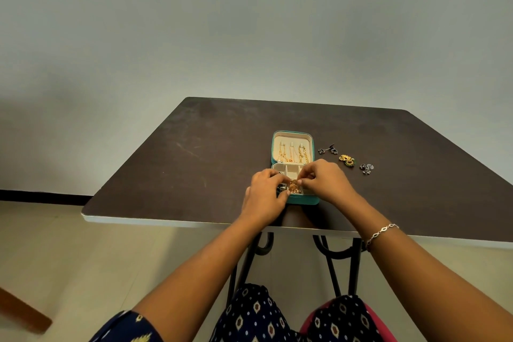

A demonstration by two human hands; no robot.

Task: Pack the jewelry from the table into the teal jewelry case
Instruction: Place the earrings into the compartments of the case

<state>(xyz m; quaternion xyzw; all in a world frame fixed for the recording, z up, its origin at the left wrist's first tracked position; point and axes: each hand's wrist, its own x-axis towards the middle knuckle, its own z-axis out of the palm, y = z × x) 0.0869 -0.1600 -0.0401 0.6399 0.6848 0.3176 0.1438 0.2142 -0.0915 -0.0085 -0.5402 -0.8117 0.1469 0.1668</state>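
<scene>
The teal jewelry case (313, 144) lies open on the dark table (194, 153), its cream lid holding gold chains (293, 154). Over the case's near tray, my left hand (263, 197) and my right hand (327, 180) both pinch a small gold earring (293, 185) between their fingertips. A dark piece of jewelry (281, 189) shows in the tray under my left hand. To the right of the case, on the table, lie a dark pair of earrings (328, 150), a gold and green pair (347, 160) and a silver pair (367, 168).
The table's near edge (177, 221) runs just behind my wrists. A silver bracelet (382, 232) sits on my right wrist. A plain wall stands behind the table, and a brown wooden piece (25, 311) lies on the floor at lower left.
</scene>
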